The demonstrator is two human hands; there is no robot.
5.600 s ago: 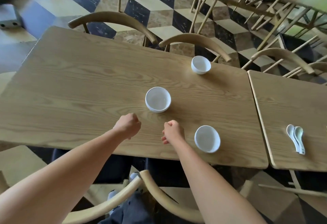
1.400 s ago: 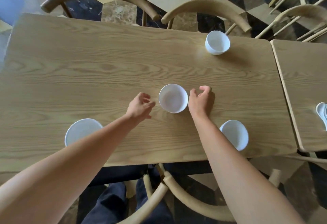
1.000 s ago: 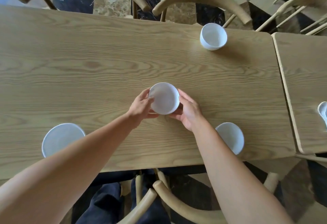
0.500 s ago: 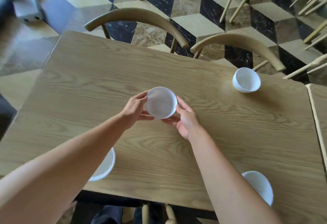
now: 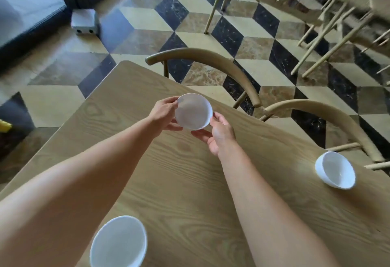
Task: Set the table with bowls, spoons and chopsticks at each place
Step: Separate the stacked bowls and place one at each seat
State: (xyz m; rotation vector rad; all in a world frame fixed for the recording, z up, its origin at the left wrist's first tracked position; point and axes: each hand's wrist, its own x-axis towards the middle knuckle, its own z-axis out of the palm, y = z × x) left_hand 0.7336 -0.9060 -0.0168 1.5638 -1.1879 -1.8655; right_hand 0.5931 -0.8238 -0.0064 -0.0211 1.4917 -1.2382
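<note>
Nearest on the wooden table (image 5: 173, 182), a white bowl (image 5: 118, 243) sits by the near edge. Farther in, both hands clasp a second bowl (image 5: 193, 111) (white, empty): the left hand (image 5: 163, 115) grips its left rim, the right hand (image 5: 219, 135) cups its right side and underside. A third bowl (image 5: 335, 170) rests to the right. Beyond the table's far edge stands a curved-back chair (image 5: 211, 60).

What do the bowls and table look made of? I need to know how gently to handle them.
The held bowl, like the two resting bowls, looks like glazed white ceramic or porcelain: smooth, uniform, thin-rimmed, with a soft sheen; melamine can't be ruled out. The table looks like light wood or wood veneer with a matte finish, showing clear grain lines.
</note>
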